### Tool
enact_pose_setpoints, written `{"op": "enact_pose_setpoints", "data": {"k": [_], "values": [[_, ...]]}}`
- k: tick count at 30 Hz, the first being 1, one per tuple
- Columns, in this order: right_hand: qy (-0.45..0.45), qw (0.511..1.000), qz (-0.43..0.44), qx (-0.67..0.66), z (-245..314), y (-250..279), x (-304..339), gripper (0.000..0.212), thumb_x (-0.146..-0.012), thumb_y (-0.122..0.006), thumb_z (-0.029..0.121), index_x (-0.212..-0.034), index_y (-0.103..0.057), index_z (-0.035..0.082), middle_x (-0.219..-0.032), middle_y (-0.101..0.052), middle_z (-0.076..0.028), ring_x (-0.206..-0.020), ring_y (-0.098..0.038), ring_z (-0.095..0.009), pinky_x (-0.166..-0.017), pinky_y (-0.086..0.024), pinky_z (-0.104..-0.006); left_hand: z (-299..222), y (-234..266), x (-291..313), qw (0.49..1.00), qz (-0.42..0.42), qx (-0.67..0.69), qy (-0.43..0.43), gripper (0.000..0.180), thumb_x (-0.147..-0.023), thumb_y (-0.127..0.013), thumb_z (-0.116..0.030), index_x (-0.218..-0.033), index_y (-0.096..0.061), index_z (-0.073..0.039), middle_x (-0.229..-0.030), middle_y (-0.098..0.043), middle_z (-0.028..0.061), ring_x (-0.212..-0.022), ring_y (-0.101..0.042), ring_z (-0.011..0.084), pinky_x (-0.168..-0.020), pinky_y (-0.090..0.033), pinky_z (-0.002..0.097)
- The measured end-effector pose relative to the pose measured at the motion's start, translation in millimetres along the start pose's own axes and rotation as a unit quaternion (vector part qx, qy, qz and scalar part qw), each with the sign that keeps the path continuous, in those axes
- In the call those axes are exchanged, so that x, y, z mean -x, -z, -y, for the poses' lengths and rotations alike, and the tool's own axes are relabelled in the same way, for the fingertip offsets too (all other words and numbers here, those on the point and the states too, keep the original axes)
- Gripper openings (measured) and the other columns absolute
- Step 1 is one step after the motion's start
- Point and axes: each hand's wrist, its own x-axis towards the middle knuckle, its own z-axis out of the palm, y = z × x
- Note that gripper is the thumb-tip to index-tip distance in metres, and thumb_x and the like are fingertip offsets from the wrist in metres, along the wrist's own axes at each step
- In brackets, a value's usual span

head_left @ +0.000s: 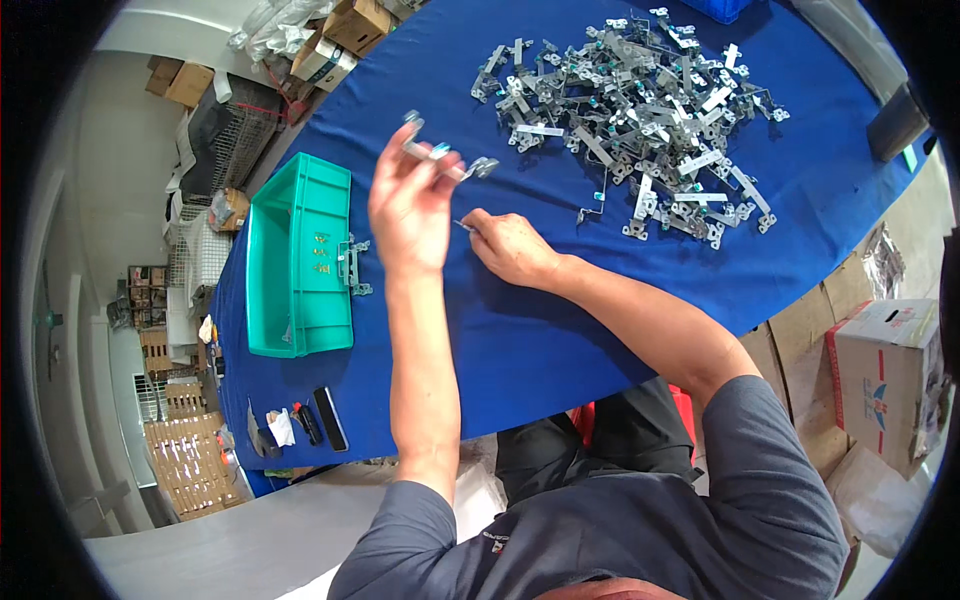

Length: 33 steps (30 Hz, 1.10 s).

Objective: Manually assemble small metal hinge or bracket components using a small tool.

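My left hand [410,215] is raised over the blue cloth, its fingers closed around a silver metal bracket [439,151]. The bracket has flat, holed ends and a small teal spot in the middle. Just to the right and lower, my right hand [515,250] pinches a small, thin piece [464,225] whose kind is too small to make out. Beyond both hands lies a big heap of similar metal brackets [600,145], many with teal spots. Left of my left forearm, a green plastic crate [330,335] stands on the cloth, with several brackets [352,268] along its right side.
A dark phone [330,418] and a red-black tool [307,424] lie near the table's left front edge. A blue bin [718,8] sits at the far edge. Cardboard boxes [880,375] stand on the floor at the right; shelves and cartons line the left.
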Motion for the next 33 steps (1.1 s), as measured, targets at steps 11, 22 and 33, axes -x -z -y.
{"op": "enact_pose_setpoints", "data": {"k": [11,22,33], "values": [[-0.044,0.996,-0.082,0.006,-5,24,-23,0.019,-0.093,-0.058,0.007,-0.109,-0.065,-0.002,-0.085,-0.067,-0.019,-0.076,-0.067,-0.032,-0.068,-0.051,-0.0396,57,84,42,0.982,-0.086,-0.157,0.055,0.023,-0.096,-0.057,0.000,-0.118,-0.064,-0.001,-0.096,-0.065,0.0039,-0.067,-0.054,0.0072,-0.059,-0.047,0.0241],[-0.110,0.993,-0.030,0.016,10,29,-23,0.017,-0.092,-0.061,0.012,-0.099,-0.065,-0.003,-0.081,-0.069,-0.019,-0.071,-0.068,-0.035,-0.065,-0.051,-0.0427,64,109,45,0.985,-0.117,-0.122,0.029,0.020,-0.093,-0.057,0.000,-0.112,-0.064,-0.001,-0.095,-0.066,0.0083,-0.075,-0.061,0.0129,-0.064,-0.052,0.0277],[-0.140,0.990,-0.015,0.024,16,30,-24,0.015,-0.092,-0.063,0.011,-0.097,-0.063,-0.002,-0.077,-0.066,-0.017,-0.063,-0.064,-0.025,-0.058,-0.048,-0.0364,65,100,45,0.991,-0.104,-0.078,0.041,0.013,-0.095,-0.068,-0.011,-0.102,-0.062,-0.003,-0.100,-0.069,0.0114,-0.082,-0.069,0.0154,-0.047,-0.047,0.0219]]}}
